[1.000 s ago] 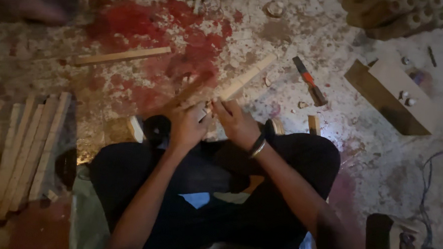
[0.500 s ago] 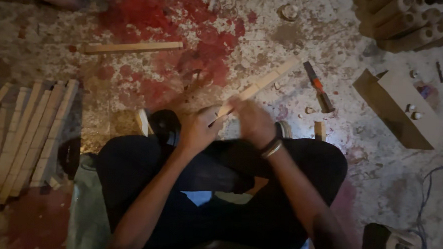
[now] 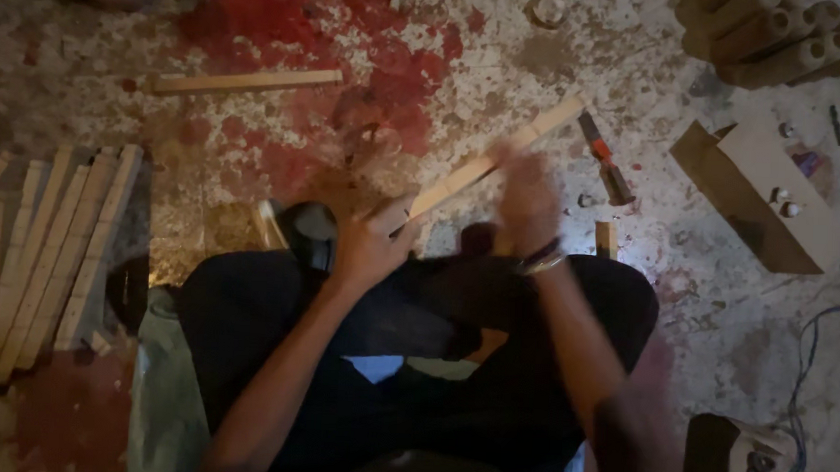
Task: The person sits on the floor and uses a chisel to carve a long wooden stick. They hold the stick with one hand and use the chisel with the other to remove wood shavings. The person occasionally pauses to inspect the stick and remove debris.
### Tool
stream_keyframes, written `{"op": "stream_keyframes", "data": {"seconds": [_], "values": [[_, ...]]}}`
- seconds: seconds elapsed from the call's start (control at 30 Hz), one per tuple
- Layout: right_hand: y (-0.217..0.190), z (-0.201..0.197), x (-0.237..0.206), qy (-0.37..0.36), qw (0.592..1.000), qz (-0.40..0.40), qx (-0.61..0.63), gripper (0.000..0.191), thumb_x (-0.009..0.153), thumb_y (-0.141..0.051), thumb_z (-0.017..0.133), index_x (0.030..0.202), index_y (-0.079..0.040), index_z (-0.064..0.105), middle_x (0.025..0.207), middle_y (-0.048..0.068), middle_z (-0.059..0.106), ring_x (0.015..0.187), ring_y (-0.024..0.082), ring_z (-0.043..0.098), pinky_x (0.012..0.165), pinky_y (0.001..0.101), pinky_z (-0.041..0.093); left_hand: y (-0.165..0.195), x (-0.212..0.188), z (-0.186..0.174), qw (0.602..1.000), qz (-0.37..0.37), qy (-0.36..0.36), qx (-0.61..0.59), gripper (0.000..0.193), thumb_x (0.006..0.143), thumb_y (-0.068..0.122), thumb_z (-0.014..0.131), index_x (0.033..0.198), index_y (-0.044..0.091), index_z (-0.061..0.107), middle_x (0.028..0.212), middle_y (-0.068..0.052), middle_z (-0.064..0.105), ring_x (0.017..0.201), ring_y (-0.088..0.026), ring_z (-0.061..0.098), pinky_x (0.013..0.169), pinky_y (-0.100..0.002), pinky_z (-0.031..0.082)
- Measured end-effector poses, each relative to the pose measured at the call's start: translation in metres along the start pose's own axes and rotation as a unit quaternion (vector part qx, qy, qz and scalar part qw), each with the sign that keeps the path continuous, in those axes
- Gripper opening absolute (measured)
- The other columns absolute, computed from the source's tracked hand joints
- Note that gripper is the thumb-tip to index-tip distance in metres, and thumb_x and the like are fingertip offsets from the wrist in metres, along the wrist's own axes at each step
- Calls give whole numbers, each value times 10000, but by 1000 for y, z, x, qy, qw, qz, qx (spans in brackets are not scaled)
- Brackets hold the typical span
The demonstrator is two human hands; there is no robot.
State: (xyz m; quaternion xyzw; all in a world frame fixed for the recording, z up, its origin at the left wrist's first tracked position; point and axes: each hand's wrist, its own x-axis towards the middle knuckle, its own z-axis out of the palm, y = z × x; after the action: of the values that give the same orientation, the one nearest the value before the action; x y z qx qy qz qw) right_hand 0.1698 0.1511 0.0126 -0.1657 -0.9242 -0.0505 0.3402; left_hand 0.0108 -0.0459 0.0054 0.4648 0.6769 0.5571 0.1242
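I sit on the floor with my legs crossed. My left hand grips the near end of a long pale wooden strip that slants up and to the right. My right hand is blurred with motion and lies over the middle of the same strip; a bracelet is on that wrist. Whether its fingers close around the strip cannot be made out.
Several wooden strips lie in a row at the left. One loose strip lies farther out on the red-stained floor. An orange-handled tool lies right of the strip, a cardboard box beyond it, rolled tubes at the top right.
My right hand has slid up along the strip, away from my left hand, and is now blurred. The left hand keeps its hold on the near end.
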Motion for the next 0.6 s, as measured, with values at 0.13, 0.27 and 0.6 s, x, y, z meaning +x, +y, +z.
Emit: {"op": "stream_keyframes", "data": {"seconds": [0.13, 0.27, 0.6], "values": [[17, -7, 13, 36, 992, 110, -55, 533, 976, 111, 550, 1467, -91, 588, 1127, 152, 650, 1018, 343, 642, 900, 432, 535, -8, 0, -1, 985, 49, -17, 163, 376, 853, 166, 787, 1214, 75, 739, 998, -161, 759, 799, -338, 720, 677, -427, 569], [-22, -4, -3, -82, 987, 90, 107, 443, 944, 37, 572, 1372, -44, 651, 931, 188, 589, 812, 347, 617, 659, 454, 510, -16, 1, 5, 990, 77, 5, 122, 428, 876, 166, 760, 1288, 64, 702, 1004, -145, 719, 826, -323, 710, 722, -415, 581], [7, 5, 1, -23, 988, 153, -26, 221, 1022, -22, 538, 1178, -31, 694, 1041, 183, 659, 993, 356, 617, 883, 437, 502, -12, 2, -1, 953, 168, 38, 249, 387, 884, 252, 765, 1227, 84, 710, 995, -101, 746, 700, -267, 714, 575, -388, 556]]}}
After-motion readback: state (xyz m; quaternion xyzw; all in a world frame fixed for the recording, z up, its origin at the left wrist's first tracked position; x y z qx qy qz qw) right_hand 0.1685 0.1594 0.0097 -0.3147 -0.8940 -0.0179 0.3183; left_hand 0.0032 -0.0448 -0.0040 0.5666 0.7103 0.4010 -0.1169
